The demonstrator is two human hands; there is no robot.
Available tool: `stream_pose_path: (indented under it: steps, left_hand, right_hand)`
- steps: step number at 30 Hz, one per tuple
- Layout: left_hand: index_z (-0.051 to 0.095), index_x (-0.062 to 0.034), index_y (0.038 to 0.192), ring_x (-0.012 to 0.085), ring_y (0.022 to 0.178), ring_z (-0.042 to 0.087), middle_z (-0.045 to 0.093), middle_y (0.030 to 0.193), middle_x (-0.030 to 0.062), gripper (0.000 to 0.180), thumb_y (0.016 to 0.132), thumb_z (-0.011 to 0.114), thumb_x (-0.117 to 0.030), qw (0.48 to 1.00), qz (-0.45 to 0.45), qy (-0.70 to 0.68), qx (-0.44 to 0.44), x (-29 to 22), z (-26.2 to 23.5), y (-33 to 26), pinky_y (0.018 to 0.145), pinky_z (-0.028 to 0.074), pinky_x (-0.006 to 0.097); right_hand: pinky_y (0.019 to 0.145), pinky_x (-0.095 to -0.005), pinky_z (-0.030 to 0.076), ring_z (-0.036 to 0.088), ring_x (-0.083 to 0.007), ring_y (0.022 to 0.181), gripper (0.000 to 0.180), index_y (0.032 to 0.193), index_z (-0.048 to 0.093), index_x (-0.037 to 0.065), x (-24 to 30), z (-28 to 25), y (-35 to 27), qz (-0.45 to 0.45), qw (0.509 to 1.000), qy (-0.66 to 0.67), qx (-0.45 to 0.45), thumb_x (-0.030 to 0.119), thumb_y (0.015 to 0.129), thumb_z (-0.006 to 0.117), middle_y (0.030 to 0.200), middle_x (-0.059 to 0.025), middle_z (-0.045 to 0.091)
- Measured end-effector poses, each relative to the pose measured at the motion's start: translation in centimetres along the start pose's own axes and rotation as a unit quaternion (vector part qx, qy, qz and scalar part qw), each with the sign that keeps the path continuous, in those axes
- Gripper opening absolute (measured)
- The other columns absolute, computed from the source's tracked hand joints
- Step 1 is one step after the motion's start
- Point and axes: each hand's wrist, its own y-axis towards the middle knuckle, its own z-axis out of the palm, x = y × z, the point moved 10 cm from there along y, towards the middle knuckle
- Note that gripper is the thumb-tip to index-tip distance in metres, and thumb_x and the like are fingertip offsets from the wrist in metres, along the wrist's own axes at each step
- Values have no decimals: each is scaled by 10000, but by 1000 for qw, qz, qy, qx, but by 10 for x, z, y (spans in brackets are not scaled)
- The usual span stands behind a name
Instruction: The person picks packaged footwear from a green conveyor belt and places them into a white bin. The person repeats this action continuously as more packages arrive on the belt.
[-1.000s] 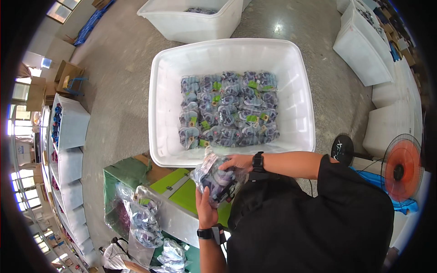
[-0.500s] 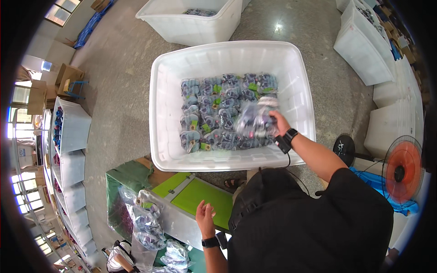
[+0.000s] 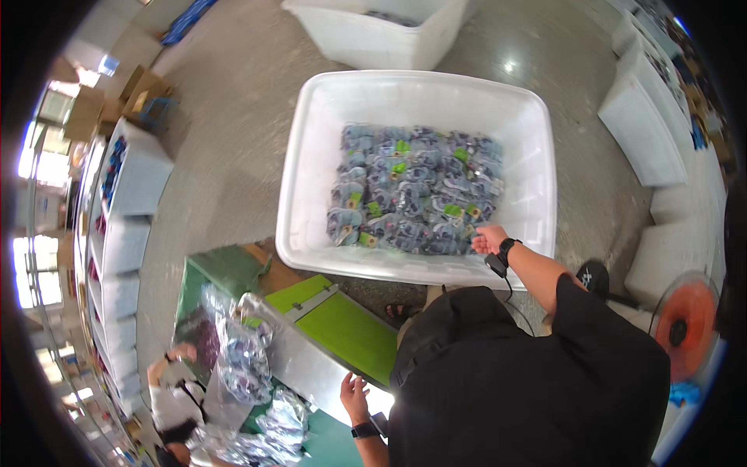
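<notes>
Now right hand [image 3: 489, 238] hangs loosely open, empty, over packets [image 3: 416, 201] at bin [image 3: 311, 156] rim — stack may slump. Left hand [image 3: 354, 389] spread by table [image 3: 342, 331] — could snag bags [image 3: 241, 358].

- You see clear plastic packets [image 3: 416, 191] of blue-grey goods lying packed in rows in the big white tub [image 3: 311, 156], several showing small green labels [image 3: 401, 146].
- At your lower left, more clear bagged packets [image 3: 241, 366] lie heaped beside the green table [image 3: 350, 331].
- Brown cardboard boxes [image 3: 136, 86] stand far left.
</notes>
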Motion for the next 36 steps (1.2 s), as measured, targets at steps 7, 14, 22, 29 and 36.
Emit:
stream_pose_path:
  steps: [7, 14, 22, 29, 36]
  left_hand:
    - [537, 7, 1342, 197, 905, 659, 689, 1071, 175, 536, 903, 687, -262, 994, -34, -13, -98, 94, -52, -11, 716, 551, 322]
    - [629, -14, 1236, 352, 1002, 666, 686, 1076, 231, 538, 834, 740, -353, 946, 25, 104, -305, 139, -143, -24, 867, 530, 420]
    - [636, 42, 1175, 407, 1099, 579, 639, 1147, 259, 520, 822, 739, -324, 880, 44, 102, -461, 166, -284, -14, 966, 452, 462]
    - [581, 125, 1208, 463, 1130, 569, 609, 1189, 332, 628, 817, 719, -348, 904, 48, 26, -424, 170, -361, 75, 989, 439, 476]
    - [432, 89, 1396, 425, 1325, 445, 473, 1391, 337, 919, 754, 738, -492, 937, -28, 16, -349, 186, -351, 120, 1117, 345, 431]
  right_hand:
    - [713, -425, 582, 688, -312, 931, 398, 1215, 476, 99, -5, 39, 1, -28, 988, -130, 72, 303, 920, 649, 1098, -176, 650]
    - [508, -389, 576, 686, -239, 663, 276, 1124, 535, 90, 1, 52, 8, -21, 966, -254, 44, 262, 919, 604, 843, -97, 658]
    - [609, -360, 574, 669, -244, 755, 305, 1130, 553, 96, 1, 136, -46, -85, 945, -313, 45, 303, 918, 621, 947, -110, 633]
    - [615, -353, 571, 673, -227, 736, 281, 1137, 562, 111, -52, 201, -130, -125, 916, -365, 112, 298, 940, 634, 906, -99, 636]
    - [587, -320, 585, 700, -209, 735, 291, 1180, 573, 64, -61, 182, -174, -123, 870, -469, 85, 266, 972, 586, 888, -90, 663]
